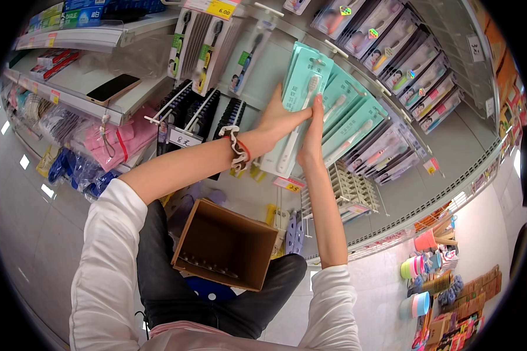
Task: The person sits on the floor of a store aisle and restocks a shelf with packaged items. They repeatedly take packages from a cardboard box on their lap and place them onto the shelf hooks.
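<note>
Between my two hands is a stack of mint-green carded toothbrush packs (295, 87), the front one showing a white toothbrush. My left hand (276, 119) grips the left edge, its thumb lying across the front. Along the right edge my right hand (312, 136) presses with upright fingers. More mint-green toothbrush packs (355, 125) fan out just right of that hand, close to the hooks. Below, an open cardboard box (263, 267) sits between my knees, with a few small things along its inner near side. Its dark bottom is hard to make out.
Hooks with carded toothbrushes (384, 52) fill the upper right of the shelf unit. Black combs or brushes (228, 115) hang at left. A smartphone (114, 87) lies on the left shelf above pink towels (118, 140). White wire racks (355, 188) stick out at right.
</note>
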### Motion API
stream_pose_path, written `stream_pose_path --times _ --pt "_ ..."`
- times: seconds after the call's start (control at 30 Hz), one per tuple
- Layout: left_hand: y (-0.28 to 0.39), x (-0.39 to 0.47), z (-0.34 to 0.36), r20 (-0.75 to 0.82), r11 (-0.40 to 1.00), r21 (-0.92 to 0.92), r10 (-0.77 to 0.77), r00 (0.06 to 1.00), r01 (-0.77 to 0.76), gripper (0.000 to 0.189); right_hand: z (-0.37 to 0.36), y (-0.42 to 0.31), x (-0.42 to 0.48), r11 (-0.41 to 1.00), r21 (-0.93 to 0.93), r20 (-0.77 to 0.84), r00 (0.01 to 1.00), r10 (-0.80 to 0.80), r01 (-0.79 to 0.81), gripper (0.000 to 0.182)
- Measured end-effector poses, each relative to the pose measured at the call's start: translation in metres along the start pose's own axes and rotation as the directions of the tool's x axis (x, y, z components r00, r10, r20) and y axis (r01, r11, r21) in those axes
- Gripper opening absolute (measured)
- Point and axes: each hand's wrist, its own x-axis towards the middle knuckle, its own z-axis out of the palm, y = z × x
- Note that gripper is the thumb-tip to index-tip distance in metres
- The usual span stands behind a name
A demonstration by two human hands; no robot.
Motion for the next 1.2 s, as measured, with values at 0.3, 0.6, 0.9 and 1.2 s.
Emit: stream_pose_path --times 0.3,0.6,0.9,1.2 --pt "0.017 -0.020 0.006 0.041 0.999 -0.013 -0.042 0.998 0.042 0.060 -0.001 -0.017 -0.017 0.998 0.044 -0.019 0.998 0.055 -0.054 0.072" --pt "0.010 -0.020 0.007 0.065 0.998 -0.056 -0.021 0.998 0.025 0.064 -0.005 -0.016 -0.019 0.999 0.049 0.003 1.000 0.023 -0.024 0.065" --pt "0.001 -0.010 -0.002 0.051 1.000 0.009 -0.021 0.998 0.021 0.070 -0.002 -0.006 -0.017 1.000 -0.006 0.006 1.000 -0.029 0.029 0.072" --pt "0.015 -0.017 -0.002 0.103 1.000 -0.012 -0.013 0.995 0.014 0.071 -0.004 -0.008 -0.012 0.997 -0.070 0.026 0.999 -0.035 0.036 0.077"
